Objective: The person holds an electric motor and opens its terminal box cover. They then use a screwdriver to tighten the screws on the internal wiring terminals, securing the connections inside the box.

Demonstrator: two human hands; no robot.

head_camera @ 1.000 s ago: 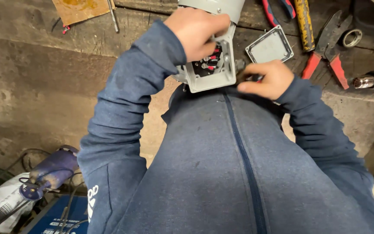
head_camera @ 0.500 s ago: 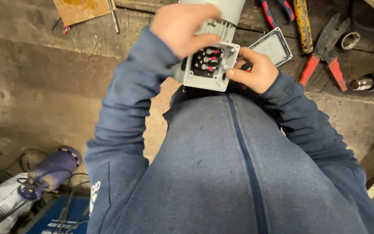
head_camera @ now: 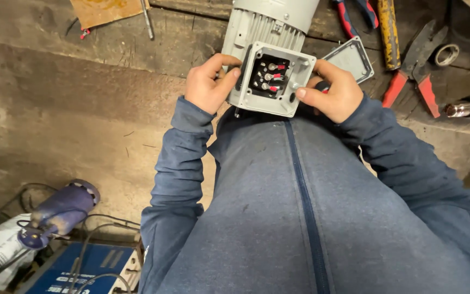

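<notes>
Terminal box sits between hands, motor axis pointing away. Left hand grips left edge; right hand grips right.

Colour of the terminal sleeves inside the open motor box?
Red sleeves in the grey terminal box; head view.

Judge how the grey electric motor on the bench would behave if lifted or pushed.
The motor is probably heavy for its size: finned metal casing. Its rounded body might roll if pushed sideways. The open terminal box exposes studs and wires, likely delicate.
</notes>
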